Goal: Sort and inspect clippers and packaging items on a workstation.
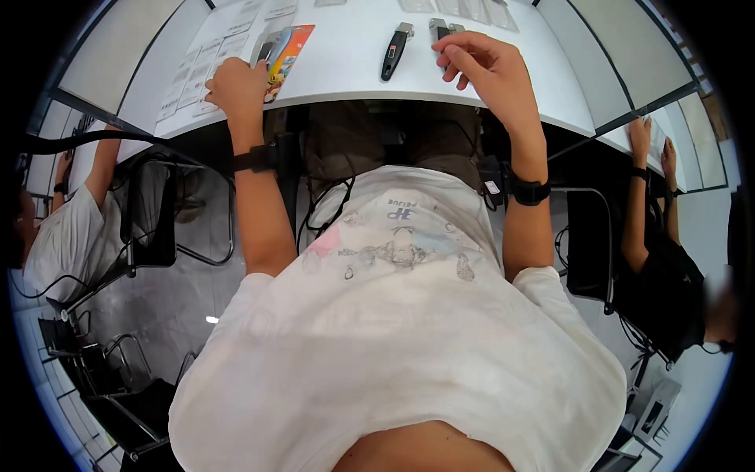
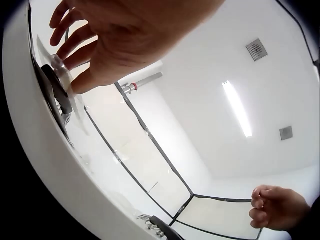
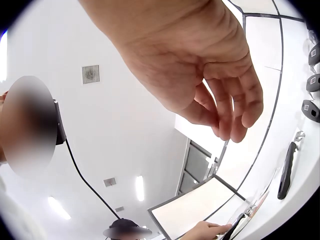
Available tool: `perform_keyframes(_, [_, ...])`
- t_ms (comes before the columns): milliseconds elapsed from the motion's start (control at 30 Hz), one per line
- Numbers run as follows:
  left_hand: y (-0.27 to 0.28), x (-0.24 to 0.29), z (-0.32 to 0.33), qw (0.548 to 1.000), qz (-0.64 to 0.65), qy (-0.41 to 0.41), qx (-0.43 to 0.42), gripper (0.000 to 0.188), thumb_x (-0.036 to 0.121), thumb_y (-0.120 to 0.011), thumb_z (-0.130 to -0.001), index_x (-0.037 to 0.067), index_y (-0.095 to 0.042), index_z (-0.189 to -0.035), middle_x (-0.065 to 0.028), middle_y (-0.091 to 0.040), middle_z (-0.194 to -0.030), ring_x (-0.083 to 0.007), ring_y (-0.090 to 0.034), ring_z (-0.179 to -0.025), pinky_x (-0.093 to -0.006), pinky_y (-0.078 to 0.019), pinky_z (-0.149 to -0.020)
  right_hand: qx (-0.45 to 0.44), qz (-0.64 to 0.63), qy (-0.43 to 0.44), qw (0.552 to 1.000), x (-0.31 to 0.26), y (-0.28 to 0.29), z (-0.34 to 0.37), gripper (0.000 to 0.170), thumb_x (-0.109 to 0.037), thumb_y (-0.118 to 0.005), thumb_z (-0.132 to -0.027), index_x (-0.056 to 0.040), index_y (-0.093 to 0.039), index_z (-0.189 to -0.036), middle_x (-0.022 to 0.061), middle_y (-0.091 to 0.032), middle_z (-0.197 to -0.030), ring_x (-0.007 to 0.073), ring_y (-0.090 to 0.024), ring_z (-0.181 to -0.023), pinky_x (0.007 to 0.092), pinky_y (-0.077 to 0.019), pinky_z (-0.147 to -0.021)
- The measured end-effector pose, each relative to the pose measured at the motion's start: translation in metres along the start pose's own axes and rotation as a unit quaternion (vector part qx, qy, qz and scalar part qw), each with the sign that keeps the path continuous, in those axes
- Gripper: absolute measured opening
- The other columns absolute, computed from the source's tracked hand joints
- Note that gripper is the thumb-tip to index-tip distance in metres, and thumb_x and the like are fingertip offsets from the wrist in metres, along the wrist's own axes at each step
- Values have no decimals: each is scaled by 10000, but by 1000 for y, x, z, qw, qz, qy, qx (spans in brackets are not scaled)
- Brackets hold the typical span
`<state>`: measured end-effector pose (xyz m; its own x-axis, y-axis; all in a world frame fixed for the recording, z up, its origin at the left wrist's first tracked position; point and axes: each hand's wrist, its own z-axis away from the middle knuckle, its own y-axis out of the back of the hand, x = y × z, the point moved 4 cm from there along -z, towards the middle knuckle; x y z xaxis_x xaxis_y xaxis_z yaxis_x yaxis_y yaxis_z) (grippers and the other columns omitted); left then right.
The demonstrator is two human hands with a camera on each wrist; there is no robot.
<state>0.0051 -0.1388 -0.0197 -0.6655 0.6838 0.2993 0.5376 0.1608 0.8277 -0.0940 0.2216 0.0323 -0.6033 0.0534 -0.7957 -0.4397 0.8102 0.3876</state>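
My left hand (image 1: pixel 238 82) is at the left of the table, beside a package with an orange printed card (image 1: pixel 292 49). In the left wrist view its fingers are spread, and the thumb comes up to the clear plastic around a black-handled tool (image 2: pixel 56 82). My right hand (image 1: pixel 495 79) hovers over the right side with nothing in it, its fingers loosely bent, as the right wrist view also shows. One loose black-handled tool with a metal head (image 1: pixel 393 53) lies between the hands. More black-handled tools (image 3: pixel 314 82) lie close to the right hand, partly covered by it in the head view.
White printed sheets (image 1: pixel 193 79) lie along the table's left side. Clear plastic packs (image 1: pixel 476 11) sit at the back right. Upright panels (image 1: pixel 629 59) border the white table (image 1: pixel 346 75). Other people sit at both sides, one in a white shirt (image 1: pixel 79 236), one in black (image 1: pixel 661 291).
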Motion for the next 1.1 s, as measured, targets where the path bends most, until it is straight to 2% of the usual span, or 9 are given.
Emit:
perform_keyframes(133, [-26,0,-6,994,78,-17,-77,409,402,-770,-789,28,-761,-952,-191,-742,-951,-384,-713,-936,-503,-539,-829,-16,24,0,1000,-2,-2,1,187,-157,-608,-965,-69,-759,-1033,43,-726,-831,109,-696,-721,234,-532,-592])
perform_keyframes(300, [-27,7,-1,998,35,-5,-52,487,455,-777,-743,18,-776,-957,-149,-756,-831,-332,-744,-814,-429,-577,-735,-23,45,3,999,-2,-3,2,196,-159,-600,-968,-74,-759,-1045,47,-727,-827,102,-700,-721,236,-532,-592])
perform_keyframes(433, [-17,13,4,1000,23,2,-16,485,430,-803,-690,15,-781,-942,-156,-755,-839,-339,-741,-839,-437,-576,-753,-31,51,0,998,-4,-4,3,203,-158,-593,-970,-74,-758,-1053,48,-725,-825,102,-702,-728,232,-528,-595])
perform_keyframes(567, [4,19,4,999,45,-7,6,430,405,-776,-715,44,-794,-949,-147,-761,-853,-334,-741,-832,-425,-571,-786,-35,50,23,998,-5,0,3,203,-161,-596,-970,-70,-755,-1059,45,-724,-826,102,-698,-727,232,-529,-596])
perform_keyframes(633, [17,28,8,989,146,-16,15,450,408,-766,-726,36,-794,-977,-143,-765,-857,-319,-743,-825,-404,-573,-786,-29,44,19,998,-4,3,4,204,-164,-599,-971,-68,-754,-1061,46,-724,-826,102,-696,-724,232,-529,-597])
perform_keyframes(667, [16,34,10,976,215,-27,-5,488,423,-770,-723,30,-790,-1012,-134,-768,-855,-301,-744,-812,-381,-575,-783,-23,39,17,999,-3,5,4,204,-167,-602,-972,-66,-754,-1063,47,-724,-826,103,-695,-722,232,-530,-598])
perform_keyframes(800, [-14,73,29,969,203,-132,-41,495,396,-789,-725,-8,-775,-1012,-162,-754,-819,-288,-739,-756,-371,-576,-760,-5,26,-1,1000,0,15,4,196,-160,-612,-970,-53,-758,-1046,48,-725,-819,104,-686,-713,233,-530,-607])
perform_keyframes(967, [-40,97,52,950,244,-171,-91,455,367,-815,-742,-24,-773,-971,-182,-743,-806,-285,-732,-743,-360,-573,-728,10,31,-6,999,-5,26,6,193,-151,-616,-970,-50,-761,-1047,48,-727,-822,109,-681,-710,235,-523,-603])
perform_keyframes(1100, [-19,102,52,953,219,-209,4,462,391,-820,-749,-21,-776,-954,-162,-746,-789,-275,-733,-730,-355,-575,-711,16,50,-10,999,-4,33,7,204,-171,-612,-970,-57,-766,-1043,44,-723,-812,106,-672,-704,227,-511,-602])
